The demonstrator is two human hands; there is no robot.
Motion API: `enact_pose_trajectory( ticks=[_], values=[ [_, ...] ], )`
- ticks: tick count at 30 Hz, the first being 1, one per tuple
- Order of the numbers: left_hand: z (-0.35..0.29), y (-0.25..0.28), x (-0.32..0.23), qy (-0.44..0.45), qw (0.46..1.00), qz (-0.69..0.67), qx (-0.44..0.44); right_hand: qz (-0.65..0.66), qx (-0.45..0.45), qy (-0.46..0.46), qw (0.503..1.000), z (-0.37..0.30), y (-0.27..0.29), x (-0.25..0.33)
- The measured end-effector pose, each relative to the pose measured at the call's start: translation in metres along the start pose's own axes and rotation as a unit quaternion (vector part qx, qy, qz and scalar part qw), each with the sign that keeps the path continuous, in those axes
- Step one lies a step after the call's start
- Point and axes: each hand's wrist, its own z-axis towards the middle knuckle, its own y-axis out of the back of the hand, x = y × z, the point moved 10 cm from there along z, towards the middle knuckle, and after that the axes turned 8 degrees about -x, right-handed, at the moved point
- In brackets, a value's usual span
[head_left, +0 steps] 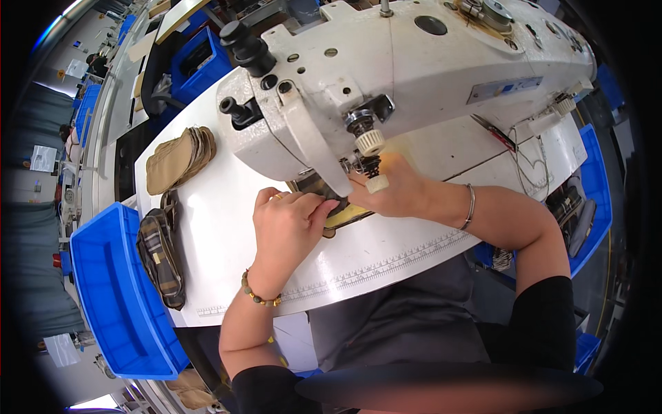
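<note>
A white sewing machine [414, 62] reaches over the white table, its needle area mostly hidden behind the head and my hands. Under it lies a dark plaid fabric piece [316, 185] with a yellowish edge [350, 217] toward me. My left hand [286, 224] is closed, thumb and forefinger pinching the near left side of the piece. My right hand [393, 188] is bent in close to the needle area, its fingers closed on the right side of the piece. Machine knobs cover part of those fingers.
Tan fabric pieces [181, 160] lie stacked at the table's left, with a plaid bundle [161, 255] nearer me. A blue bin [117, 290] stands beside them. Red-handled snips [493, 131] rest far right; another blue bin [598, 200] holds fabric pieces. A ruler strip [386, 265] lines the near edge.
</note>
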Motion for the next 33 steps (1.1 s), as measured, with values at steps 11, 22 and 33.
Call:
enact_pose_trajectory(
  ticks=[11,22,33],
  values=[
    [0.000,-0.021,0.003,-0.020,0.995,-0.091,0.025,0.029,-0.007,0.025,0.999,0.000,0.005,0.004],
    [0.004,-0.027,0.010,-0.031,0.993,-0.106,0.053,0.058,0.142,0.014,0.988,0.001,0.012,0.003],
    [0.005,-0.027,0.004,-0.053,0.991,-0.108,0.051,0.137,0.164,-0.016,0.977,-0.003,0.003,0.002]
  ],
)
